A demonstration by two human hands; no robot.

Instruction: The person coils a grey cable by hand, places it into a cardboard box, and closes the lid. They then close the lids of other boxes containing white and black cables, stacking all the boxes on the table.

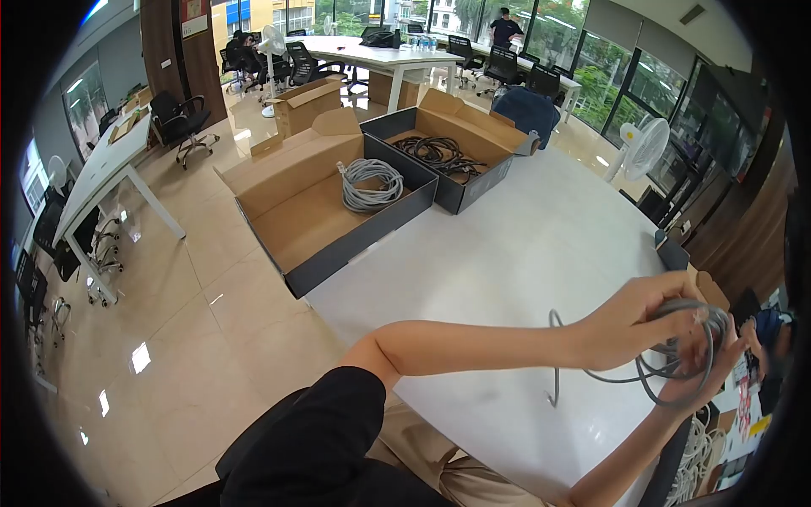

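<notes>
A grey cable (718, 321) is wound into loose loops between my two hands at the right side of the white table (507, 253). My left hand (646, 317) reaches across from the left, its fingers closed around the upper loops. Below it, my right hand (705, 380) grips the coil from the lower right, with its fingers partly hidden behind the loops. A loose length of the cable hangs out to the left, over the tabletop. At the table's far left corner, an open box (312, 275) holds a coiled grey cable (372, 186).
Beside that box, another open box (460, 198) contains black cables (439, 156). More pale cables (697, 456) lie in a container at the lower right. A white fan (646, 148) and a blue-backed chair (528, 114) stand beyond the table. Other people are in the background and at the right edge.
</notes>
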